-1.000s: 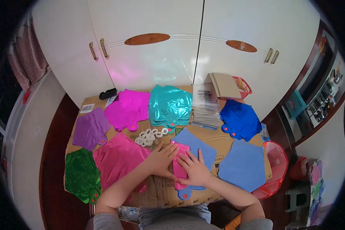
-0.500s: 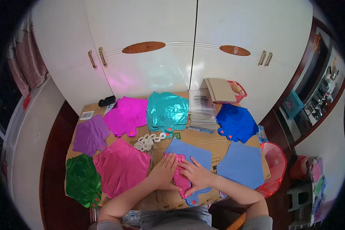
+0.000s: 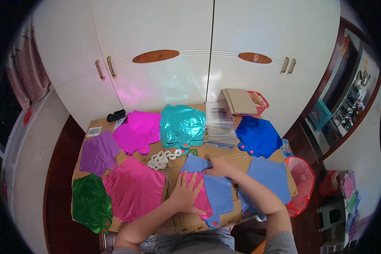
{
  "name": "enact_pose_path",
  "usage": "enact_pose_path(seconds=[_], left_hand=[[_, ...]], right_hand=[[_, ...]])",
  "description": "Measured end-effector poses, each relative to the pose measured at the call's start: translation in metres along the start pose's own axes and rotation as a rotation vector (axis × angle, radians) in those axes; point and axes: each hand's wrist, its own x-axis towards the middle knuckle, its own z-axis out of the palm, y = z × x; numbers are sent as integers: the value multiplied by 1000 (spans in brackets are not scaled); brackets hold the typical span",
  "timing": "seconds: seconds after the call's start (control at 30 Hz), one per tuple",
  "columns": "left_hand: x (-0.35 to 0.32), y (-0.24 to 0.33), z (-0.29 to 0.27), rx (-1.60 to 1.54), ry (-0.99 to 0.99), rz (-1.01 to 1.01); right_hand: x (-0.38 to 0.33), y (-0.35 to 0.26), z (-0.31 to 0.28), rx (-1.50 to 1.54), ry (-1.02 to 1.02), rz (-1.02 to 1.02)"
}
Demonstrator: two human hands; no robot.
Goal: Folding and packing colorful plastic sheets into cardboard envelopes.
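A narrow folded pink foil sheet [image 3: 202,202], much like a deflated balloon, lies on a light blue foil sheet [image 3: 220,197] at the front middle of the cardboard-covered table. My left hand [image 3: 186,194] rests on the pink sheet with its fingers spread, pressing it flat. My right hand [image 3: 220,167] is closed at the blue sheet's far right edge, its fingertips pinching there. A rounded tab with a red dot sticks out of the blue sheet toward me. Left of my hands spreads a larger pink sheet [image 3: 133,188].
White rings [image 3: 160,160] lie beyond my left hand. Around them are purple [image 3: 99,151], magenta [image 3: 137,131], teal [image 3: 182,125], green [image 3: 91,201] and dark blue [image 3: 260,135] foil sheets. Stacked packets [image 3: 221,129] and a red basket [image 3: 260,101] stand at the back.
My right hand has left the pink sheet and moved away from me to the blue sheet's far edge. The left hand stays on the pink sheet, its fingers now more spread.
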Motion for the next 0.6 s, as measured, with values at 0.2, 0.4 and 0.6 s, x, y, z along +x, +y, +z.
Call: enact_pose_path(seconds=[0.2, 0.4, 0.6], left_hand=[[-1, -1, 4, -35, 64, 8], [-1, -1, 6, -58, 128, 22], [-2, -1, 3, -54, 121, 9]], right_hand=[[1, -2, -7, -236, 119, -151], [-3, 19, -16, 194, -96, -22], [-31, 33, -25, 250, -153, 82]])
